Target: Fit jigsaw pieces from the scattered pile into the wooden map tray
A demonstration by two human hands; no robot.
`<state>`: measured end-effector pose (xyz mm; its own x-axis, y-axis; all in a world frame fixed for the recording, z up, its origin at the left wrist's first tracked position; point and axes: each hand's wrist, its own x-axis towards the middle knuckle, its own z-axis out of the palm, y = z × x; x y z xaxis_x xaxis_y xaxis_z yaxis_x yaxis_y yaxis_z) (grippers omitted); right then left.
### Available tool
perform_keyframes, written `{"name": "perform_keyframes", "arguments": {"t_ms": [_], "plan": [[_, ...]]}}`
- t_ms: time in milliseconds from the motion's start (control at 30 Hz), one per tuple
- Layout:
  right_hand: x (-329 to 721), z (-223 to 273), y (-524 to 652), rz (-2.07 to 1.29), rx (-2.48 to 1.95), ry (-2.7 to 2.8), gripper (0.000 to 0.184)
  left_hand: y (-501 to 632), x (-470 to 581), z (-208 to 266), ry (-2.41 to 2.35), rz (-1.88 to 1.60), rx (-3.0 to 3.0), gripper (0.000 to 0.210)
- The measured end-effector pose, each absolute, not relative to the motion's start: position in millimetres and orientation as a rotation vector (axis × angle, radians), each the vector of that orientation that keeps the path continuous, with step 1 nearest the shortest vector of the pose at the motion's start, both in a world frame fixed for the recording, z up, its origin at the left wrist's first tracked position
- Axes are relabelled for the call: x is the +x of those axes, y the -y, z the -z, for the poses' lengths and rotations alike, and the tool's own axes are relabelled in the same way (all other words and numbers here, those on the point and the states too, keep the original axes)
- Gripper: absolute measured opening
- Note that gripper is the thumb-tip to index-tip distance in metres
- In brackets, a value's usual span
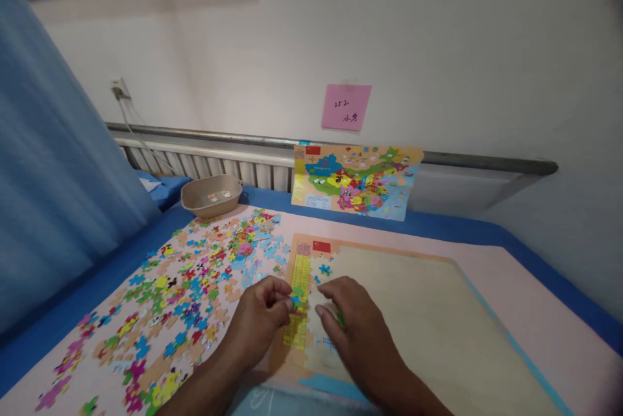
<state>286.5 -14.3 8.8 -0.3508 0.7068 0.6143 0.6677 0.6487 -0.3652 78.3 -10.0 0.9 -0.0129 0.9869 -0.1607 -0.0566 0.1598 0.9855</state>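
Observation:
My left hand [260,318] pinches a green and blue jigsaw piece [296,297] between thumb and fingertips, above the left edge of the puzzle board [413,305]. Over the board, my right hand [353,328] has its thumb and index finger apart. A bit of green [340,318] shows in the gap behind its thumb; whether the hand holds it or it lies below, I cannot tell. The board has an orange border with a red flag [322,246] and a yellow text strip [302,270]. A few blue pieces [324,269] lie near that strip.
Many loose jigsaw pieces [195,293] spread across the pink sheet at the left. Behind them stands a beige basket [211,198] with a few pieces inside. A picture map [357,182] leans against the wall rail. A blue curtain [53,176] hangs at the left.

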Motion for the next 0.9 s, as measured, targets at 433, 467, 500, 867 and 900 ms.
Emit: {"name": "perform_keyframes", "arguments": {"t_ms": [433, 467, 500, 867, 900], "plan": [[280, 11, 23, -0.116, -1.029, 2.16, 0.036, 26, 89, -4, -1.301, -0.918, 1.17, 0.024], [279, 11, 24, -0.126, -1.03, 2.158, 0.035, 26, 89, -5, -1.299, -0.917, 1.172, 0.025], [278, 11, 24, -0.134, -1.03, 2.158, 0.033, 26, 90, -5, -1.298, -0.918, 1.176, 0.025], [314, -5, -8, -0.136, -1.349, 2.242, 0.013, 38, 83, -13, -1.154, -0.949, 1.457, 0.025], [318, -9, -15, -0.156, -1.409, 2.269, 0.015, 44, 79, -14, -1.045, -0.912, 1.581, 0.028]]}}
